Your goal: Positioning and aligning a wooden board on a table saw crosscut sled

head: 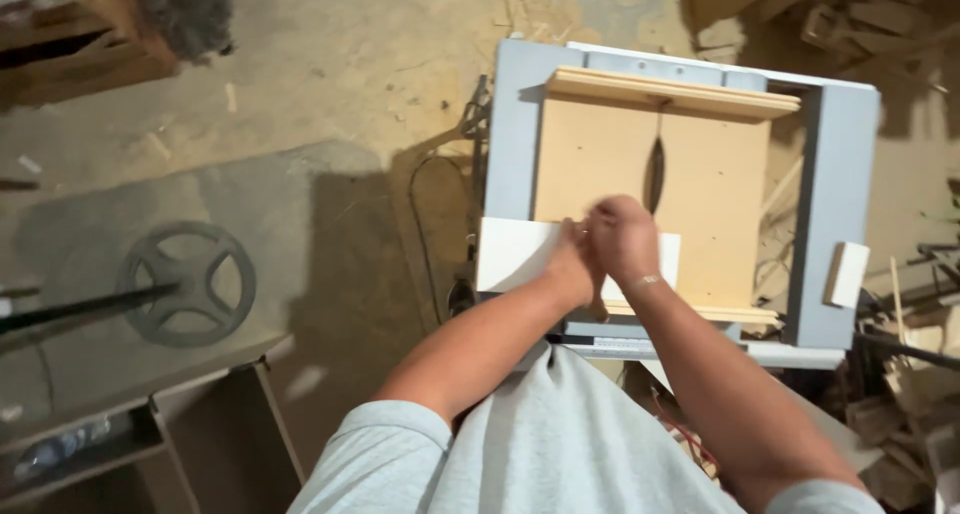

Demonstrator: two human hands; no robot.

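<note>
From the head view, the nearest thing to me is my own grey shirt [540, 444], with both forearms reaching out from it toward the saw table [850, 174]. I'll place everything off that table.

My right hand [625, 239] lies over the white board [520, 254], fingers curled down on its top near the middle of the table's near edge. My left hand [572, 264] is tucked just beside and partly under the right one, touching the same board; I cannot tell whether its fingers pinch the board or only press on it, since the right hand hides them.

The white board lies flat across the near edge of the wooden sled [600, 154] that sits on the table, its left end overhanging the table's left side. The blade slot [655, 174] runs down the sled's middle, just beyond my hands. By my judgement the board looks whole and no cut shows in it yet; it seems only set in position, so the sawing itself is left.

A small white block [846, 274] rests on the table's right edge. A dark wheel [187, 284] lies on the floor well left of the table, and scrap wood [900, 414] is piled at the table's right.
</note>
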